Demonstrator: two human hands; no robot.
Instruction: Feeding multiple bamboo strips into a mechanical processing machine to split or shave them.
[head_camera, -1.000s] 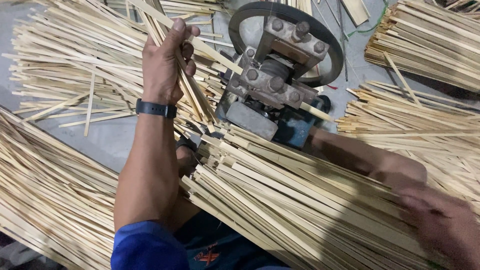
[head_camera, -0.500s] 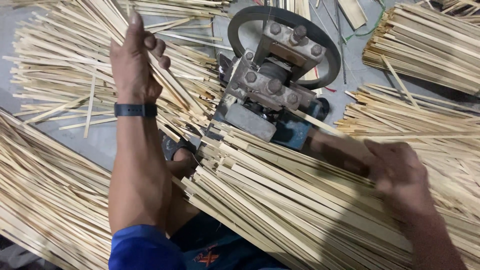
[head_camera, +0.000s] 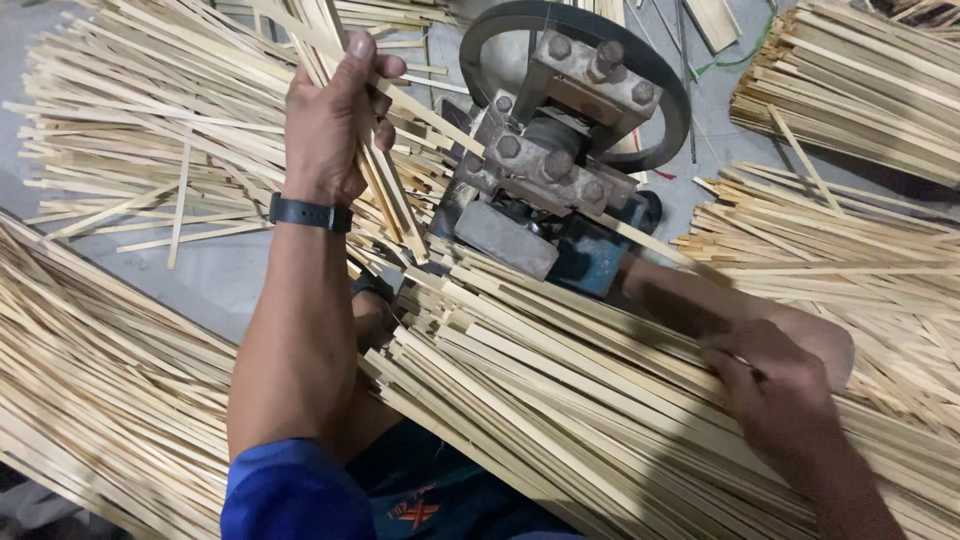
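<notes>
Gripping a small bunch of bamboo slivers (head_camera: 385, 190), the left hand (head_camera: 330, 125) was closed around them above and to the left of the splitting machine (head_camera: 545, 165), the slivers slanting down from the fist toward the machine's near side. The right hand (head_camera: 775, 385) lay flat on the big stack of bamboo strips (head_camera: 560, 400) across the lap, fingers curled over a few strips near the machine's right side; whether its grip had closed on one strip could not be told.

Judging by the heaps, much work had been done: thin split slivers lay fanned out on the floor at the far left (head_camera: 130, 130), and another mass ran along the near left (head_camera: 90, 400). Much also seemed left, since the lap stack was thick and further bundles (head_camera: 860, 90) waited at the right.

Around the machine stood its dark round wheel (head_camera: 665, 110) and bolted metal block (head_camera: 590, 75). A black wristband (head_camera: 310, 213) sat on the left wrist. Loose strips crowded the machine on every side, leaving only bare patches of grey floor (head_camera: 215, 270).
</notes>
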